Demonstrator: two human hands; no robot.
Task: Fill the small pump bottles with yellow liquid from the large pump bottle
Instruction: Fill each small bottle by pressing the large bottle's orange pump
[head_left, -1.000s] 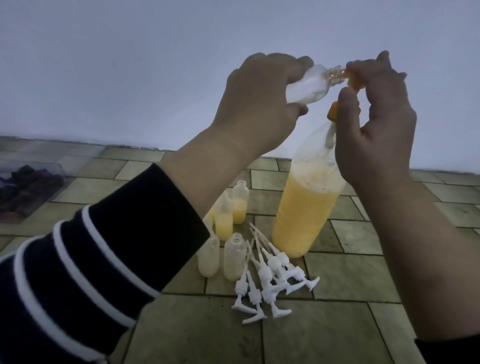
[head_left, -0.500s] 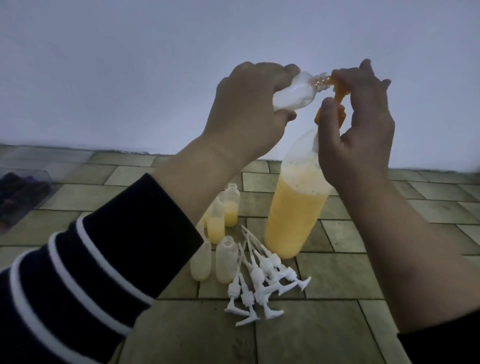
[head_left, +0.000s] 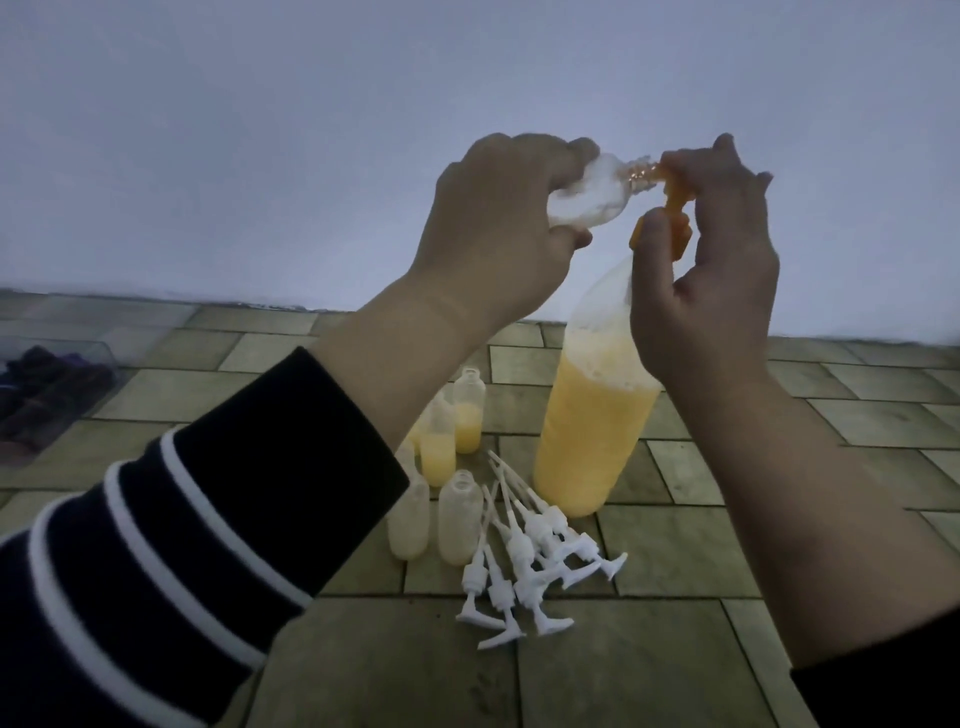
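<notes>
We tip the small clear plastic bottle (head_left: 236, 189) in our left hand (head_left: 498, 228), neck to the orange pump spout (head_left: 670, 187) our right hand (head_left: 701, 270) grips atop the tall yellow-filled bottle (head_left: 592, 431) on the tiled floor (head_left: 675, 649), to catch each squirt

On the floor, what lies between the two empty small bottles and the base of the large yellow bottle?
In the head view, a heap of loose white pump heads lies on the tiled floor between the empty small bottles and the large pump bottle.

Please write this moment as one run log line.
left hand: holds small bottle at orange pump | right hand: grips pump | large bottle: upright
</notes>
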